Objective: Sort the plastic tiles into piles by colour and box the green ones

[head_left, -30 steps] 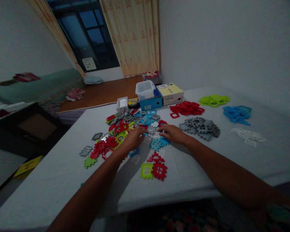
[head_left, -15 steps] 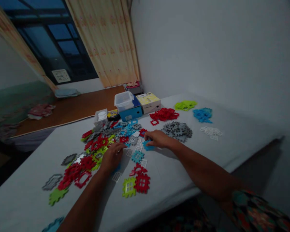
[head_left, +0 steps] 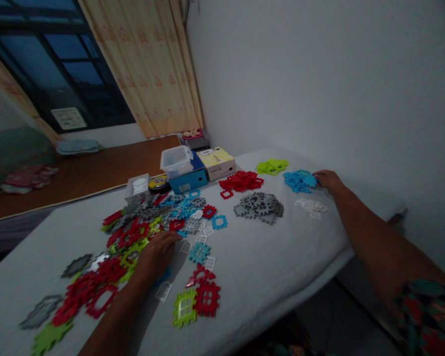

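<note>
My right hand (head_left: 327, 180) is stretched out to the far right, at the edge of a pile of blue notched building tiles (head_left: 298, 181). Its fingers are closed on a light blue tile (head_left: 308, 177) over that pile. My left hand (head_left: 158, 253) rests low beside a mixed heap of plastic tiles (head_left: 133, 235), fingers extended and loosely bent, fingertips near a small blue piece (head_left: 181, 234). Nothing visible is held there. Just right of the left hand lie a blue square frame (head_left: 225, 221), white window pieces (head_left: 186, 246) and a teal window tile (head_left: 199, 252).
Sorted piles of red (head_left: 242, 181), yellow-green (head_left: 272, 166), grey (head_left: 259, 206) and white pieces (head_left: 311, 205) lie on the sheet. Behind the heap stand a blue box (head_left: 188, 180) with a clear tub (head_left: 176, 160), a yellow box (head_left: 217, 162) and a round tin (head_left: 158, 183). A wall borders the right.
My right hand has moved from the loose pieces near the heap across to the blue pile at right. My left hand has stayed by the heap. The view has turned slightly right.
</note>
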A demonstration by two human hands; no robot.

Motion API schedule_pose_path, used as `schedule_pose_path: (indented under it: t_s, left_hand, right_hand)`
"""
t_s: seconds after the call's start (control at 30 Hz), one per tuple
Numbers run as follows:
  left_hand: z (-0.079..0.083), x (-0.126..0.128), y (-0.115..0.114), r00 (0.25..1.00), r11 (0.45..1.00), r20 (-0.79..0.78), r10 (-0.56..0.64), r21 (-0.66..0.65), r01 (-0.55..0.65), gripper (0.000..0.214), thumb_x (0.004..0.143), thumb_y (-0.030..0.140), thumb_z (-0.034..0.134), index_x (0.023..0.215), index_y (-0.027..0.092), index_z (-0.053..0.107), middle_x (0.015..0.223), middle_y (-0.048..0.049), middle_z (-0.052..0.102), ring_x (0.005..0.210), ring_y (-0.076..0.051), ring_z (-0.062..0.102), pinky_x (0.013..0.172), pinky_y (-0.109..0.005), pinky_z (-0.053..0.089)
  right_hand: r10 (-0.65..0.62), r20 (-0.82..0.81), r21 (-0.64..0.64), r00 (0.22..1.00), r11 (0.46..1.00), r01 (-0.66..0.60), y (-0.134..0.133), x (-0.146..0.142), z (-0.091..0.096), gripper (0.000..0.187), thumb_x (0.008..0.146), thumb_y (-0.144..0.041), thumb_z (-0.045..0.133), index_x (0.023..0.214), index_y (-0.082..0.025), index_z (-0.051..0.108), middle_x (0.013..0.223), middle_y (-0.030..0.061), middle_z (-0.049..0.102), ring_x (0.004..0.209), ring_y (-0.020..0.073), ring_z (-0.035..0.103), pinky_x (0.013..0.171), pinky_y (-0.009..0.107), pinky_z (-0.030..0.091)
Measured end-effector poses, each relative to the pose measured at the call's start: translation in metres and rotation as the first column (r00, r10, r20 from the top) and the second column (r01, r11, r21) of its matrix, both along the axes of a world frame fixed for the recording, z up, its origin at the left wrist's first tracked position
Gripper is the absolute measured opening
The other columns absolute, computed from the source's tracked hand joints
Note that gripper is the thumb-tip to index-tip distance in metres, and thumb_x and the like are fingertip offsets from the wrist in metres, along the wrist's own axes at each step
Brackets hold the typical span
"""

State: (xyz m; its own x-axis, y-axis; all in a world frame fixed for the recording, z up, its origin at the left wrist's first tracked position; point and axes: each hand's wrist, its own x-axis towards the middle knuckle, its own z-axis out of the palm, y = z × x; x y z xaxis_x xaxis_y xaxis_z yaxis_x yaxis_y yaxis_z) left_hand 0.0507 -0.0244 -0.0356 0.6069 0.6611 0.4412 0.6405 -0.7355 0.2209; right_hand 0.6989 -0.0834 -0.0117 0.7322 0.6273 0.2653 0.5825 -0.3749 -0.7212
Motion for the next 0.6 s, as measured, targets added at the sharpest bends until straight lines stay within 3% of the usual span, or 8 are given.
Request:
schedule_pose_path:
  t_s: [0.17,0.23,0.3,0.37,0.43,0.5,0.53,0.6]
  left_hand:
    - [0.007,-0.005,-0.001,0.995,0.998,0.089,0.055,-0.040,-0.051,0.031,0.085,0.015,0.044,0.097,0.022,0.071,0.102,-0.0063,0.071,0.098,-0.020,0.064,0.090,-0.036,0.051]
    - [0.009,-0.007,-0.001,0.990,0.995,0.121,0.070,-0.076,-0.061,0.031,0.084,0.012,0.045,0.097,0.021,0.071,0.100,-0.0061,0.071,0.096,-0.019,0.064,0.089,-0.035,0.052]
    - [0.010,-0.008,-0.002,0.990,0.992,0.115,0.079,-0.111,-0.067,0.031,0.083,0.010,0.046,0.097,0.021,0.072,0.101,-0.0055,0.071,0.096,-0.018,0.064,0.088,-0.034,0.051]
    - [0.010,-0.007,-0.004,0.993,0.991,0.088,0.076,-0.118,-0.065,0.031,0.082,0.008,0.048,0.096,0.021,0.072,0.102,-0.0057,0.071,0.097,-0.018,0.064,0.089,-0.035,0.051]
    - [0.008,-0.007,-0.006,0.996,0.994,0.059,0.062,-0.093,-0.056,0.031,0.081,0.006,0.048,0.096,0.020,0.072,0.103,-0.0063,0.070,0.098,-0.019,0.064,0.089,-0.035,0.051]
    - [0.005,-0.007,-0.008,0.998,0.997,0.042,0.055,-0.064,-0.052,0.032,0.081,0.005,0.048,0.095,0.021,0.072,0.103,-0.0061,0.070,0.098,-0.019,0.063,0.089,-0.035,0.051]
    - [0.004,-0.008,-0.008,0.998,0.997,0.039,0.053,-0.053,-0.051,0.032,0.081,0.005,0.048,0.095,0.021,0.072,0.102,-0.0057,0.070,0.098,-0.018,0.063,0.089,-0.035,0.051]
    - [0.001,-0.011,-0.008,0.997,0.998,0.045,0.058,-0.040,-0.056,0.030,0.082,0.006,0.048,0.095,0.021,0.071,0.102,-0.0048,0.070,0.098,-0.018,0.063,0.089,-0.033,0.051]
  right_hand:
    - [0.022,0.161,-0.144,0.987,0.990,0.001,0.006,-0.006,0.011,0.011,0.078,-0.022,0.060,0.081,-0.016,0.068,0.092,0.0226,0.067,0.091,0.0338,0.062,0.077,0.047,0.045]
    - [0.136,0.299,-0.123,0.945,0.987,-0.103,0.021,-0.038,0.024,0.018,0.082,-0.023,0.057,0.094,-0.018,0.068,0.097,0.0220,0.067,0.094,0.0340,0.061,0.081,0.048,0.044]
    - [0.358,0.433,-0.106,0.827,0.932,-0.347,0.032,-0.098,0.033,0.021,0.085,-0.027,0.054,0.101,-0.021,0.068,0.099,0.0159,0.068,0.093,0.0308,0.062,0.083,0.047,0.046]
    - [0.642,0.417,-0.127,0.644,0.742,-0.658,0.033,-0.178,0.034,0.022,0.087,-0.030,0.052,0.100,-0.022,0.068,0.103,0.0106,0.068,0.092,0.0260,0.063,0.085,0.042,0.048]
    - [0.878,0.331,-0.202,0.347,0.425,-0.883,0.028,-0.260,0.028,0.025,0.089,-0.031,0.051,0.106,-0.022,0.066,0.106,0.0080,0.068,0.092,0.0219,0.063,0.083,0.037,0.050]
    - [0.955,0.287,-0.284,0.070,0.154,-0.946,0.021,-0.326,0.018,0.028,0.089,-0.030,0.053,0.113,-0.021,0.064,0.113,0.0092,0.065,0.102,0.0214,0.060,0.090,0.037,0.048]
    - [0.965,0.260,-0.321,-0.026,0.061,-0.945,0.019,-0.350,0.013,0.033,0.087,-0.031,0.057,0.117,-0.020,0.062,0.119,0.0108,0.062,0.107,0.0223,0.058,0.093,0.037,0.046]
    - [0.968,0.212,-0.381,-0.135,-0.045,-0.923,0.018,-0.379,0.004,0.043,0.082,-0.032,0.064,0.122,-0.017,0.058,0.125,0.0138,0.057,0.114,0.0242,0.054,0.096,0.038,0.044]
